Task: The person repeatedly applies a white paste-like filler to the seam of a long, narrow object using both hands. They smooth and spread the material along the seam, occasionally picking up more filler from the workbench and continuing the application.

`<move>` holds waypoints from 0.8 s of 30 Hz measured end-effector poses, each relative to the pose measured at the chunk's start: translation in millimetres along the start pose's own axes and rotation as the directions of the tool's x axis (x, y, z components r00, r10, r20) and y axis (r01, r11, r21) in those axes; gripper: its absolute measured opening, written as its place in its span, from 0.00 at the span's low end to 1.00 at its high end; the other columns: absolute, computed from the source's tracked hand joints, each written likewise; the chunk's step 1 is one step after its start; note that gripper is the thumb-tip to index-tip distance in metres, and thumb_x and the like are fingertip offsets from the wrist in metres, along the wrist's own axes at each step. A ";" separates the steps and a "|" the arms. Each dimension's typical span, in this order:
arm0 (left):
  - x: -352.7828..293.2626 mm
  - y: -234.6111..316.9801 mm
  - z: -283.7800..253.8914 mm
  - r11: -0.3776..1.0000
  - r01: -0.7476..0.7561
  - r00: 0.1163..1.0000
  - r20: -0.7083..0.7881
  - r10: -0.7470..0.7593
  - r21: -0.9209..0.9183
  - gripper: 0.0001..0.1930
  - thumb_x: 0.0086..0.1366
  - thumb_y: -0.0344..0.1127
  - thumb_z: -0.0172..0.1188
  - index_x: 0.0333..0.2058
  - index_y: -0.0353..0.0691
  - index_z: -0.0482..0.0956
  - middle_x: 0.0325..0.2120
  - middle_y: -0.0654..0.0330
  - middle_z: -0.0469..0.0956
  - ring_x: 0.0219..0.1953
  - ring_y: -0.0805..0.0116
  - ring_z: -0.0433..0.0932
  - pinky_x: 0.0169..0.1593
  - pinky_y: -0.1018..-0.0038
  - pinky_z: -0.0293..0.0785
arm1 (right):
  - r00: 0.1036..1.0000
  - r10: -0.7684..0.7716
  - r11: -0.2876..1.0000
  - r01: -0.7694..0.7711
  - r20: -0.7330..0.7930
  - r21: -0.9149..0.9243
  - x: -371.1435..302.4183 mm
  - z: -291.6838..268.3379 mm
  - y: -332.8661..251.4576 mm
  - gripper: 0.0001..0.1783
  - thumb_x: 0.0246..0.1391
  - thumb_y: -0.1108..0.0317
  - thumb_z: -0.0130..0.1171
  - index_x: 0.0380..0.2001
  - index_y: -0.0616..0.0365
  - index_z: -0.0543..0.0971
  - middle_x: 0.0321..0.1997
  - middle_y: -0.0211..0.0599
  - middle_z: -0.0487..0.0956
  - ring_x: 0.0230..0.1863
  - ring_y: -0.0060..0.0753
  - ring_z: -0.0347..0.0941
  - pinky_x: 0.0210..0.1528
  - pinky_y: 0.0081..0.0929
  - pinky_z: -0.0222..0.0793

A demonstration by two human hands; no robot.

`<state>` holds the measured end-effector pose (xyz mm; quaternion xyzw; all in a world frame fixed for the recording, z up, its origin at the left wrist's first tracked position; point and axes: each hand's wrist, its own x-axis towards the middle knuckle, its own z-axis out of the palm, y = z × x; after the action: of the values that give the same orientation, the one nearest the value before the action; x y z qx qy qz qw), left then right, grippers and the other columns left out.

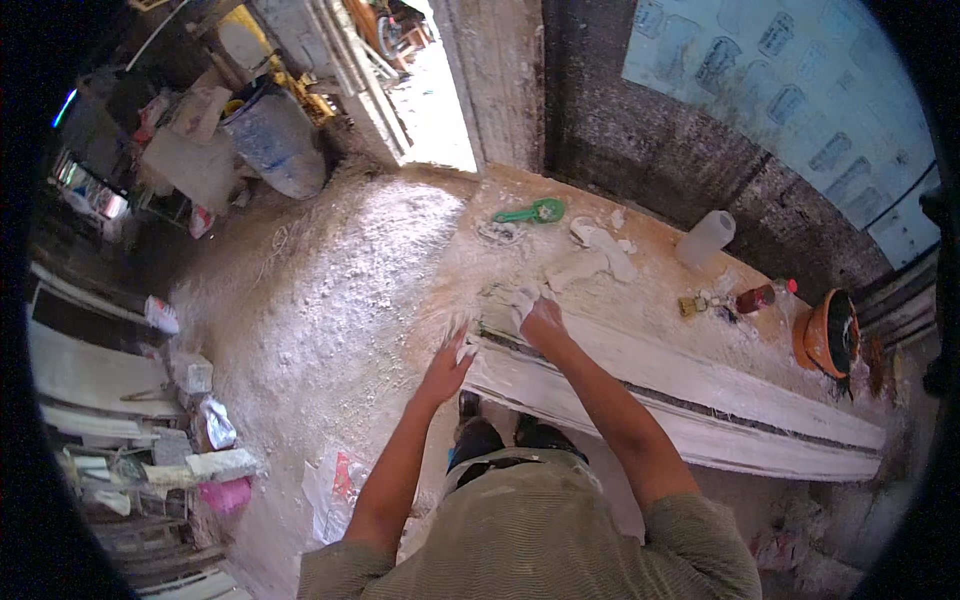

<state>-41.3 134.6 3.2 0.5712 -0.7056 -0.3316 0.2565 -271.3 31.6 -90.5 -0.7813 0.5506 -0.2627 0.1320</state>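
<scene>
At the near end of a long white moulding point(680, 390) on a dusty workbench point(660, 250), both hands work side by side. Seen from the head camera, the right hand point(540, 318) grips a white lump of plaster point(522, 298) pressed on the moulding's top edge. The left hand point(447, 362) lies flat and spread, fingertips touching the moulding's end. Farther along the bench lie one green tool point(532, 211), one clear plastic bottle point(706, 238), one small red bottle point(757, 298) and one orange bowl point(828, 333). One pale blue barrel point(275, 140) stands on the floor by the doorway. A pink packet point(226, 495) and one white bag with red print point(335, 485) lie on the floor at left. One blue printed sheet point(790, 90) covers the wall.
</scene>
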 end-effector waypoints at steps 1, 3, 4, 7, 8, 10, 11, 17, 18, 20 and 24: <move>23.3 3.9 -0.4 0.993 -0.096 0.995 -0.032 0.098 0.066 0.32 0.68 0.38 0.55 0.68 0.37 0.58 0.65 0.42 0.63 0.68 0.47 0.60 0.69 0.64 0.56 | 0.989 0.084 0.995 -0.077 0.122 -0.062 3.3 -9.4 -6.3 0.16 0.55 0.66 0.57 0.47 0.51 0.80 0.47 0.49 0.79 0.43 0.52 0.78 0.45 0.48 0.73; 64.6 6.1 -4.1 0.977 -0.133 0.990 -0.014 0.137 0.164 0.29 0.67 0.38 0.56 0.65 0.38 0.63 0.58 0.42 0.70 0.61 0.45 0.68 0.63 0.62 0.63 | 0.936 0.181 0.979 -0.143 0.302 -0.143 13.6 -28.7 -19.8 0.14 0.56 0.63 0.57 0.45 0.50 0.82 0.46 0.46 0.80 0.44 0.53 0.77 0.47 0.48 0.72; 81.0 6.1 -3.1 0.956 -0.198 0.977 -0.037 0.211 0.217 0.28 0.67 0.38 0.57 0.64 0.39 0.66 0.55 0.41 0.73 0.58 0.44 0.72 0.61 0.62 0.67 | 0.964 0.131 0.991 -0.128 0.230 -0.025 19.4 -37.2 -25.8 0.14 0.56 0.63 0.57 0.45 0.50 0.82 0.46 0.45 0.80 0.45 0.53 0.77 0.47 0.48 0.72; 120.5 -7.4 -14.7 0.961 -0.132 0.990 0.075 0.117 0.244 0.20 0.65 0.38 0.58 0.55 0.41 0.76 0.43 0.44 0.80 0.46 0.45 0.79 0.51 0.59 0.73 | 0.996 0.070 0.975 -0.079 0.050 0.206 44.2 -52.2 -34.3 0.12 0.57 0.63 0.58 0.43 0.51 0.82 0.43 0.45 0.81 0.49 0.51 0.75 0.50 0.50 0.70; 127.8 -13.7 -17.3 0.987 -0.096 0.994 0.061 0.089 0.129 0.18 0.65 0.38 0.59 0.52 0.42 0.77 0.41 0.45 0.81 0.45 0.46 0.79 0.49 0.59 0.73 | 0.994 0.076 0.985 -0.087 0.080 0.148 52.1 -53.1 -34.9 0.12 0.54 0.65 0.58 0.42 0.53 0.82 0.42 0.47 0.81 0.46 0.53 0.76 0.48 0.49 0.71; 137.9 -28.5 -21.1 0.996 -0.010 0.999 0.035 0.013 -0.086 0.14 0.64 0.39 0.59 0.47 0.42 0.81 0.38 0.46 0.82 0.42 0.47 0.80 0.46 0.58 0.74 | 0.999 0.007 0.997 -0.011 0.046 0.074 66.7 -49.1 -35.5 0.14 0.48 0.70 0.58 0.41 0.55 0.82 0.38 0.50 0.81 0.39 0.56 0.77 0.45 0.47 0.73; 143.3 -36.4 -22.6 0.997 -0.013 0.999 0.030 0.015 -0.070 0.13 0.64 0.39 0.59 0.45 0.43 0.81 0.38 0.46 0.81 0.41 0.46 0.80 0.45 0.58 0.74 | 0.998 0.032 0.996 -0.036 0.048 0.082 73.9 -44.9 -36.7 0.11 0.50 0.70 0.57 0.38 0.56 0.82 0.36 0.50 0.81 0.39 0.56 0.78 0.45 0.47 0.73; 161.5 -75.9 -13.5 0.999 0.041 0.998 -0.043 -0.041 -0.013 0.11 0.64 0.39 0.59 0.41 0.41 0.80 0.36 0.48 0.81 0.47 0.48 0.78 0.50 0.59 0.72 | 0.796 0.141 0.955 0.049 0.589 -0.294 111.2 -21.7 -70.2 0.10 0.45 0.71 0.56 0.26 0.63 0.84 0.32 0.52 0.82 0.38 0.53 0.80 0.44 0.43 0.75; 162.1 -81.8 -11.8 0.999 0.040 0.999 0.012 -0.040 -0.008 0.11 0.64 0.39 0.60 0.41 0.41 0.80 0.36 0.48 0.81 0.48 0.48 0.77 0.51 0.58 0.72 | 0.759 0.211 0.949 -0.009 0.616 -0.314 115.7 -20.6 -78.0 0.10 0.43 0.71 0.56 0.25 0.64 0.84 0.33 0.54 0.82 0.39 0.53 0.81 0.45 0.43 0.75; 162.7 -93.0 -8.5 1.000 0.022 0.995 0.100 -0.024 0.018 0.11 0.63 0.39 0.60 0.40 0.41 0.80 0.36 0.49 0.81 0.51 0.47 0.75 0.54 0.57 0.70 | 0.661 0.284 0.937 -0.037 0.695 -0.347 123.1 -21.2 -89.3 0.12 0.40 0.70 0.56 0.25 0.66 0.84 0.34 0.56 0.83 0.41 0.52 0.81 0.47 0.43 0.75; 144.5 -107.5 -6.0 0.946 -0.298 0.954 0.049 0.294 0.128 0.12 0.64 0.40 0.58 0.42 0.40 0.78 0.38 0.46 0.80 0.51 0.43 0.74 0.55 0.53 0.68 | 0.618 0.325 0.922 -0.039 0.716 -0.385 112.9 -14.8 -101.6 0.14 0.39 0.68 0.56 0.28 0.65 0.84 0.37 0.57 0.82 0.43 0.53 0.81 0.49 0.45 0.73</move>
<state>0.4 -21.2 -77.1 0.4698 -0.8078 -0.2494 0.2539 -170.3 -35.6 2.0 -0.7676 0.5550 0.2060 0.2458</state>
